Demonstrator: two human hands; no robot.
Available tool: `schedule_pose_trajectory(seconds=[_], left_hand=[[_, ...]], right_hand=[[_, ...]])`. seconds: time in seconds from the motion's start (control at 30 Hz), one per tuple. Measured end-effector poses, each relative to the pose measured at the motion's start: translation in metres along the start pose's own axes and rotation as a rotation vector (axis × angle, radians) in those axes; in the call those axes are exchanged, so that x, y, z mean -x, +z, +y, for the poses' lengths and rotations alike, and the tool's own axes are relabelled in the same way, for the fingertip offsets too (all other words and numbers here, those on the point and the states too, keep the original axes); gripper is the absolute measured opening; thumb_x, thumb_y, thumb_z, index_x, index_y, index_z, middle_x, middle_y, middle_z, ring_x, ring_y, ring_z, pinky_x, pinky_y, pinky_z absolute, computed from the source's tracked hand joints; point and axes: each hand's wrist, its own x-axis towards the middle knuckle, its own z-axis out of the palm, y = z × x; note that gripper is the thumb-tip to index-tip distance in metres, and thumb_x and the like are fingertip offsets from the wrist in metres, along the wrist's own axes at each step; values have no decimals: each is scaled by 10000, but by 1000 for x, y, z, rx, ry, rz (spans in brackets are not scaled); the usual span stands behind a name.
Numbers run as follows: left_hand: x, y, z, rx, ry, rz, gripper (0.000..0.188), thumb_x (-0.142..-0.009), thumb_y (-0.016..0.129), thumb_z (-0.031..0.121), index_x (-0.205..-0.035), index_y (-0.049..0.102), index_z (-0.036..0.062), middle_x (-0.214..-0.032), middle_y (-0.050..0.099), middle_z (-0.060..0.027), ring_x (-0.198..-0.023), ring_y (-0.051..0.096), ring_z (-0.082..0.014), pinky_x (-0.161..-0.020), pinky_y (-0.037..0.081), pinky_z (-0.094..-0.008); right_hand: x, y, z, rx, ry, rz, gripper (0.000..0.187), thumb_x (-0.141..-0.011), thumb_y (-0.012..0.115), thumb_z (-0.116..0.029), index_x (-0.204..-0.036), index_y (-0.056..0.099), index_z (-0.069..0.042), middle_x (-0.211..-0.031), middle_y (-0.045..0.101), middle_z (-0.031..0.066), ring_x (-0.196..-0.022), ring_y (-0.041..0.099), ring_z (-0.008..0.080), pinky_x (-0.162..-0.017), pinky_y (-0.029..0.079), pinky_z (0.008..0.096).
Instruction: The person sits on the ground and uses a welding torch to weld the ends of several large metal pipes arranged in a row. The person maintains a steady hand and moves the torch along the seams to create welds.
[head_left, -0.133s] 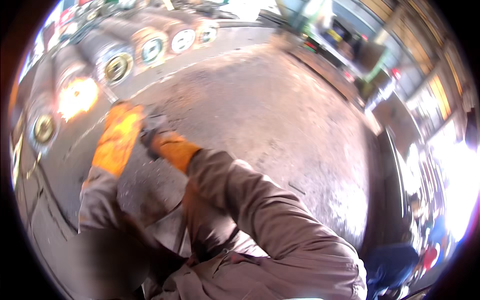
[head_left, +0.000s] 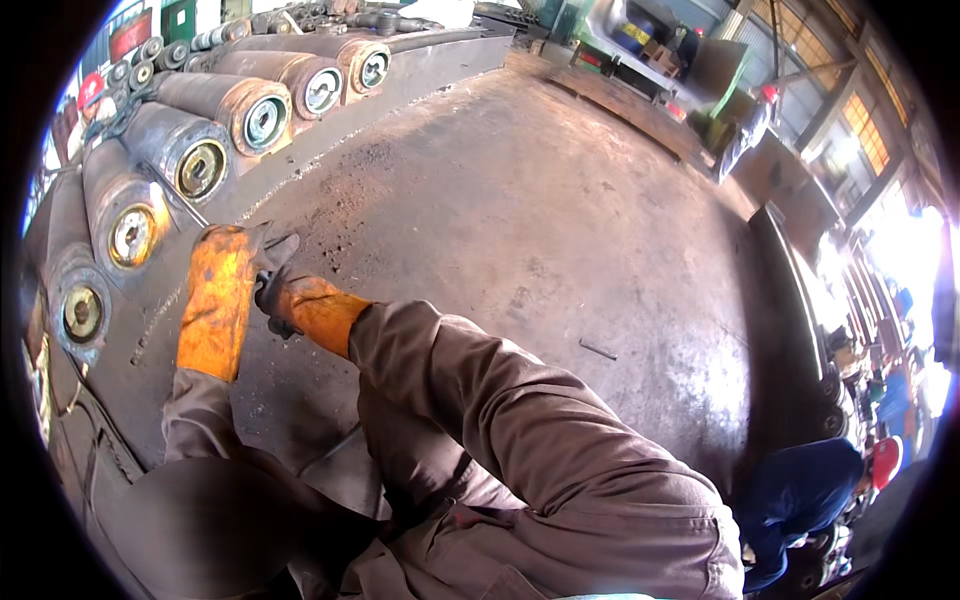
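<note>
My left hand (head_left: pixel 222 275), in a long orange leather glove, is closed around the near end of a thin metal rod (head_left: pixel 188 207). The rod slants up and left between two rollers. Just to the right, my right hand (head_left: pixel 310 302), in a matching glove, is closed around a black-handled tool (head_left: pixel 272 300). The gloves hide most of that tool, and whether it joins the rod cannot be made out. Closest ahead of the left glove is the round end of a rusty steel roller (head_left: pixel 132 237), with an orange-yellow tint around its ring.
More heavy rollers (head_left: pixel 265 120) lie side by side along a steel ledge (head_left: pixel 430 78) at the left. A short metal bar (head_left: pixel 598 349) lies on the dark floor (head_left: pixel 500 230). At the lower right a person (head_left: pixel 805 500) in dark blue clothes and a red helmet bends down.
The bright glare at the roller's end is gone, and its face shows clearly. My gloves sit slightly more to the left. The view has shifted and is less blurred.
</note>
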Motion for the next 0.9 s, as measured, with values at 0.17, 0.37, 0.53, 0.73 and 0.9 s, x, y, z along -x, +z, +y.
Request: schedule_pose_trajectory(seconds=[0.17, 0.37, 0.53, 0.73, 0.9], left_hand=[[-35, -33, 38, -35, 49, 84, 544, -1212, 585, 182, -1743, 622, 72, -1763, 631, -203, -1636, 579, -368, -1396, 444, -473], [-60, -48, 57, 352, 10, 56, 543, -1256, 522, 172, -1785, 559, 53, -1790, 603, -199, -1656, 563, -359, -1399, 446, -458], [7, 41, -34, 2256, -297, 229, 572, -1299, 446, 194, -1856, 412, 64, -1843, 523, -155, -1665, 537, -303, -1405, 422, -423], [-47, -92, 26, 280, -116, 328, 525, -1243, 529, 194, -1756, 522, 80, -1706, 627, -167, -1554, 627, -326, -1311, 495, -438], [-111, -164, 122, 260, -2, 421, 487, -1196, 599, 194, -1673, 613, 94, -1591, 714, -177, -1461, 702, -345, -1232, 555, -451]], right_hand=[[-24, 0, 29, 139, 50, 46, 500, -1072, 895, -313, -1484, 768, -58, -1230, 893, 133, -1067, 873, 296, -892, 709, 460], [2, -7, 46, 345, -18, 148, 456, -1073, 888, -336, -1435, 797, -74, -1202, 892, 153, -1031, 858, 336, -873, 671, 536], [53, -10, -6, -515, 89, 252, 412, -1098, 810, -370, -1374, 821, -64, -1221, 882, 159, -1145, 845, 332, -904, 665, 514], [71, 19, 2, -244, -389, 464, 383, -1176, 663, -337, -1441, 781, -87, -1259, 827, 186, -1164, 795, 370, -992, 615, 521], [74, 22, 60, -36, -47, 253, 488, -1150, 658, -400, -1569, 707, -155, -1444, 768, 124, -1358, 699, 322, -1164, 445, 543]])
